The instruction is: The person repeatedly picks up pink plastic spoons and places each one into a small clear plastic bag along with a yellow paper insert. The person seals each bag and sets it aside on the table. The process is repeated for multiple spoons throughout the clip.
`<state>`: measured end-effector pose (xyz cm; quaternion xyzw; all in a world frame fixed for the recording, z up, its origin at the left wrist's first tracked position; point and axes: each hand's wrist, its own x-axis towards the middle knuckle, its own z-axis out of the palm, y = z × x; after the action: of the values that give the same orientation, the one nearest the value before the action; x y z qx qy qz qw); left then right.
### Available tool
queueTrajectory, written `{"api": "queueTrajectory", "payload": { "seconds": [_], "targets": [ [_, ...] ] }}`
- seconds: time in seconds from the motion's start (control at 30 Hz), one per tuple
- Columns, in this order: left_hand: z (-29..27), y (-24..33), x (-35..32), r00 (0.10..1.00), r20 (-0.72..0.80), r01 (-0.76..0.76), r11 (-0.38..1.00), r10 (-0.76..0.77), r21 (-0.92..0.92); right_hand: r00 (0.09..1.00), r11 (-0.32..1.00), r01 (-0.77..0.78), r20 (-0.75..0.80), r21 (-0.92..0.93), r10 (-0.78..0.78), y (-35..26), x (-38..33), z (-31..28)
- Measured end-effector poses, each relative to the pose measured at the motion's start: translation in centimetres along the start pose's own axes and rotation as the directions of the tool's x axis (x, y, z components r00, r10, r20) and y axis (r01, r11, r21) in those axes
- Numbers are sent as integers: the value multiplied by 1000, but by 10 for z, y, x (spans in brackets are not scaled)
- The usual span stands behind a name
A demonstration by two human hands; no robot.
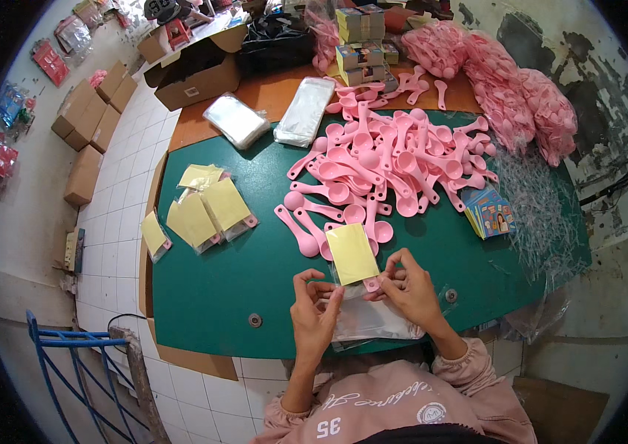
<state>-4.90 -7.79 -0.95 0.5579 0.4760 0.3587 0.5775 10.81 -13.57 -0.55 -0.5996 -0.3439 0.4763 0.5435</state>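
Between my two hands is a clear plastic bag with a yellow card (353, 254) in it. The handle end of a pink measuring spoon (372, 284) shows below the card. My left hand (315, 311) pinches the bag's lower left edge between thumb and fingers. On the other side, my right hand (406, 290) pinches the lower right corner beside the spoon handle. A stack of clear plastic bags (373, 318) lies under my hands at the table's near edge. Just beyond the held bag spreads a large heap of pink measuring spoons (403, 164).
Several filled bags with yellow cards (227, 203) lie at the left. Bundles of clear bags (305, 111) and an open cardboard box (199, 78) stand farther back. At the right are colourful cards (488, 214), plastic strips (539, 214) and bagged spoons (502, 92). Stacked card bundles (360, 55) stand at the back.
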Motion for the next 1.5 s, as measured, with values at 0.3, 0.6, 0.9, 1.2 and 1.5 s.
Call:
{"api": "queueTrajectory", "payload": {
  "seconds": [0.3,0.6,0.9,1.2,1.5],
  "targets": [
    [-20,-1,4,976,214,28,999,-35,36,981,880,119,189,-460,-34,-13,1,-10],
    [-54,40,59,676,-240,-193,482,697,855,764,207,265,74,-942,-641,-31,107,-48],
    [36,7,28,614,719,-758,500,327,419,720,338,207,-91,-918,-688,-56,60,-69],
    [28,13,48,653,716,-565,788,246,245,702,797,347,-427,-494,-570,-51,-14,-71],
    [13,24,53,653,703,-434,900,281,43,859,680,161,-237,-716,-453,-34,-34,-67]
  ]
}}
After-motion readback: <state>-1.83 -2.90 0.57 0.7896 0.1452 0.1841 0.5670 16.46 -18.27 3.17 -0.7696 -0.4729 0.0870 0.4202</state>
